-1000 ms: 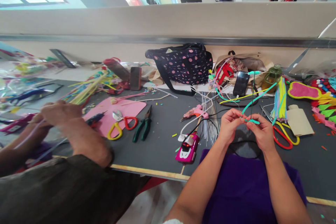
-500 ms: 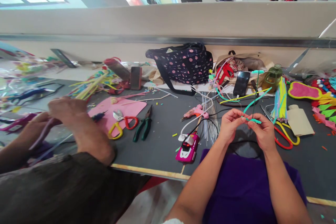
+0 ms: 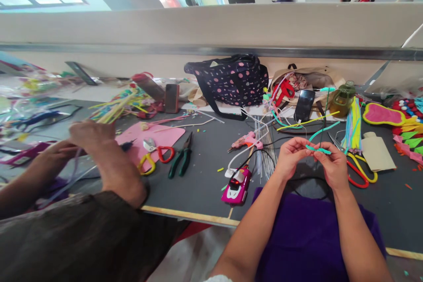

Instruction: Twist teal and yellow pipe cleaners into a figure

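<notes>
Right of the pink glue gun (image 3: 248, 141), my left hand (image 3: 292, 157) and right hand (image 3: 333, 165) were pinched closed on the turquoise piece (image 3: 325, 151), probably to keep it steady.

A fuzzy turquoise pipe cleaner (image 3: 330, 128), bunched low down, slants across a thin dark-green stem (image 3: 325, 109) held nearly upright.

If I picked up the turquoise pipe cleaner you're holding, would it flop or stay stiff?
The turquoise pipe cleaner would probably keep its shape, since its loose end sticks out without drooping. It likely bends easily: it looks bunched between the left hand and right hand. Being thin, it's probably light.
</notes>
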The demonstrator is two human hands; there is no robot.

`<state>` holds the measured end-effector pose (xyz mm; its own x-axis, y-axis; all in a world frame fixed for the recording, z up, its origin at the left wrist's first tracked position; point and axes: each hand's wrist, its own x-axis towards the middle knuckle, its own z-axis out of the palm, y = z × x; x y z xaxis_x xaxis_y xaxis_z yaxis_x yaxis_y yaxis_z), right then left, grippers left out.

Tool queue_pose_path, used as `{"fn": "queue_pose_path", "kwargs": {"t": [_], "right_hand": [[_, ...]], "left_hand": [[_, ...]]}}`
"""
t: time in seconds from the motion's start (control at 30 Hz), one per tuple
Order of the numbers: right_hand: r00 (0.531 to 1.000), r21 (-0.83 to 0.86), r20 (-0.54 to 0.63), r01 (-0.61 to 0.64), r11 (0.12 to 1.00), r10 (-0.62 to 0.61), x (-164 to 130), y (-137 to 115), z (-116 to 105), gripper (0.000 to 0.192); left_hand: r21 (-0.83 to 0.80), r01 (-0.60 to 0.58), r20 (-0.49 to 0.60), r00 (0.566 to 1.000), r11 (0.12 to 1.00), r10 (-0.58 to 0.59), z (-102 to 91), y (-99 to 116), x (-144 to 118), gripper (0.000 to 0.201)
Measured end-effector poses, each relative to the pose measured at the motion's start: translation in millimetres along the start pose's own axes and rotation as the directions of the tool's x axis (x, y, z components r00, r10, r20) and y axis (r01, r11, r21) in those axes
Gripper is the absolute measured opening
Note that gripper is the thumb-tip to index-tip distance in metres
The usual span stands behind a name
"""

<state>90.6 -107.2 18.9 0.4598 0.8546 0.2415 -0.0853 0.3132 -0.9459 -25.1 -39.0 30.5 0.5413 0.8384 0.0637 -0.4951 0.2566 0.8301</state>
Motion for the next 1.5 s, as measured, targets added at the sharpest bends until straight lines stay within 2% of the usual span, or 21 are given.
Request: {"fn": "queue_pose_path", "kwargs": {"t": [0.27, 0.6, 0.8, 0.93, 1.03, 1.17, 1.27, 1.37, 1.5], "right_hand": [[1.0, -0.02, 0.026, -0.005, 1.0, 0.006, 0, 1, -1, 0.02], [0.999, 0.032, 0.032, -0.029, 0.999, 0.028, 0, -1, 0, 0.023], [0.998, 0.125, 0.051, -0.043, 0.991, 0.037, 3, -5, -2, 0.033], [0.995, 0.229, 0.061, -0.09, 0.969, 0.077, 4, -6, -3, 0.049], [0.992, 0.287, 0.021, -0.124, 0.95, 0.123, 5, -5, -1, 0.051], [0.983, 0.341, -0.092, -0.119, 0.933, 0.159, 8, -3, -1, 0.05], [0.979, 0.324, -0.086, -0.146, 0.935, 0.182, 10, -4, -2, 0.046], [0.985, 0.254, -0.072, -0.136, 0.957, 0.159, 11, -4, -4, 0.035], [0.984, 0.089, -0.144, -0.093, 0.992, 0.105, 11, 0, -6, 0.021]], "left_hand": [[0.006, -0.003, -0.012, 1.0, 1.0, 0.003, -0.2, 1, 0, 0.027], [0.015, -0.03, -0.054, 0.998, 0.999, 0.031, -1.1, -2, 1, 0.026], [-0.013, -0.044, -0.069, 0.997, 0.999, 0.043, -0.5, -1, 1, 0.023], [-0.015, -0.023, -0.067, 0.997, 1.0, 0.022, 0.9, -1, 1, 0.023], [-0.015, -0.011, -0.091, 0.996, 1.0, 0.009, 2.5, -2, 1, 0.023], [-0.017, -0.003, -0.135, 0.991, 1.0, 0.0, 3.3, -6, 2, 0.024], [-0.018, 0.005, -0.158, 0.987, 1.0, -0.008, 2.6, -9, 3, 0.025], [-0.017, 0.001, -0.176, 0.984, 1.0, -0.004, 1.0, -11, 4, 0.026], [-0.021, -0.015, -0.192, 0.981, 1.0, 0.011, -1.4, -10, 5, 0.027]]}}
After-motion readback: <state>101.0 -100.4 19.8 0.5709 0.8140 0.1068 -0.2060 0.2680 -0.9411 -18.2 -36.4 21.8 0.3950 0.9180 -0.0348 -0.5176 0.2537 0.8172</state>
